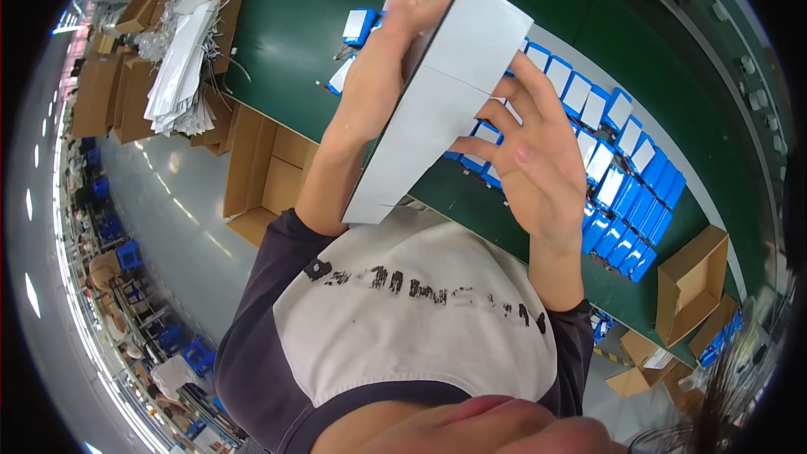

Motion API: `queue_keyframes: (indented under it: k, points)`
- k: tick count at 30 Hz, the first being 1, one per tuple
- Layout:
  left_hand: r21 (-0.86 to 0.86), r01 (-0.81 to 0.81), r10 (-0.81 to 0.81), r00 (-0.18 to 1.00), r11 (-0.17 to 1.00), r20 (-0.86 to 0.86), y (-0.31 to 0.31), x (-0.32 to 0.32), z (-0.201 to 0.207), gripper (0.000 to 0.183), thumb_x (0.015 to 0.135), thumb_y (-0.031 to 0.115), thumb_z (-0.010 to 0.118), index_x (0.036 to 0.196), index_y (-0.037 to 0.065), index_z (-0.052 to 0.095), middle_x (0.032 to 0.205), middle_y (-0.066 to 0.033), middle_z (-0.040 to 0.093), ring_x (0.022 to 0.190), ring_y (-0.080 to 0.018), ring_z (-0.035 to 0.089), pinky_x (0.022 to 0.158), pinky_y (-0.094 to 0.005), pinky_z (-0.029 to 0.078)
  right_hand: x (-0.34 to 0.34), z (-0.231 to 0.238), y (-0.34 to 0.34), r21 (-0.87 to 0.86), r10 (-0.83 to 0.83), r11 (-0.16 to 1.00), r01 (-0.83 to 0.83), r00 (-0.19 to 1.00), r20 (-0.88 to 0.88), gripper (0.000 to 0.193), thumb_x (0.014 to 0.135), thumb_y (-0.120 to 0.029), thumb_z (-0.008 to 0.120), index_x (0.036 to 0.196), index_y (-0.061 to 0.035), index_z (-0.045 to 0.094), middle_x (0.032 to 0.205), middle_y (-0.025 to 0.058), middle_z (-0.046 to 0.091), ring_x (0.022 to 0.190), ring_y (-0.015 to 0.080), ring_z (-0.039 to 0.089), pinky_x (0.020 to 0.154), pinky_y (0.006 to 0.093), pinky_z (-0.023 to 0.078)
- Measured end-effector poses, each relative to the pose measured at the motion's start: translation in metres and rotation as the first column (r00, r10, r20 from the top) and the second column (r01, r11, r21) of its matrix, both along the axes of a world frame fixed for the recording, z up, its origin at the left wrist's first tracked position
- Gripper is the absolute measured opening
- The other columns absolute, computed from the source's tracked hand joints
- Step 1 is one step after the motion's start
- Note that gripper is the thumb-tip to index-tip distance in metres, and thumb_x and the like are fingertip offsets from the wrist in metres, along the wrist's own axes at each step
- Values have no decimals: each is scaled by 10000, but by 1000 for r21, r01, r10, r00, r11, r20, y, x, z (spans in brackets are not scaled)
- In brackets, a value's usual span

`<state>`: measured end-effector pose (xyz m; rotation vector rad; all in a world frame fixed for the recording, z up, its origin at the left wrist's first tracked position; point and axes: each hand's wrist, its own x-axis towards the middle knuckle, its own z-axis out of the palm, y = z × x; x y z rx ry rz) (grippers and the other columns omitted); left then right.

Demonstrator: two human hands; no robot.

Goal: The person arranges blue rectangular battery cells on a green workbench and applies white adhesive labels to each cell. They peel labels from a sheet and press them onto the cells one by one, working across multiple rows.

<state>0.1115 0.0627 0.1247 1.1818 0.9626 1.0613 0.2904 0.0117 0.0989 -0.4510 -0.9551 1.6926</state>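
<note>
A long white strip (445, 76), crossed by thin seams and dark along its left edge, slants up in front of my chest. It looks like a strip of blank labels, though I cannot tell for sure. My left hand (376, 76) grips it from the left, its fingers partly hidden behind it. On the other side my right hand (538, 151) has its fingers spread and bent, the tips at the strip's right edge and the thumb standing away from it. Beyond both hands, blue battery packs (599, 160) with white labels lie in rows on the green table (277, 59).
A few separate blue packs (359, 27) with short wires lie beyond my left hand. At the left, cardboard boxes (134, 97) stand beside a heap of white paper strips (181, 76). An open carton (267, 172) sits below the table edge. Another open box (691, 286) is at the right.
</note>
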Motion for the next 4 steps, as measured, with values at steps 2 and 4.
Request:
queue_keyframes:
  k: [2, 4]
  points:
    - [65, 62, -55, 992, 996, -111, 2, -4, -4, 900, 1024, 754, 224, 1525, 57, 494, 1444, -103, 585, 1206, -231, 629, 987, -325, 545, 0, -1, -3, -17, 26, 999, -26, 1000, -13, 809, 931, -177, 601, 1598, 65, 214, 1435, 271, 463, 1315, 391, 523, 975, 565, 545]
    - [84, 101, -86, 982, 991, -169, 6, -10, -6, 913, 1010, 773, 265, 1532, 56, 482, 1500, -102, 565, 1205, -222, 639, 974, -318, 554, 1, -5, -5, -28, 61, 998, -62, 997, -46, 835, 920, -196, 609, 1609, 42, 202, 1453, 260, 451, 1345, 396, 495, 1022, 606, 497]
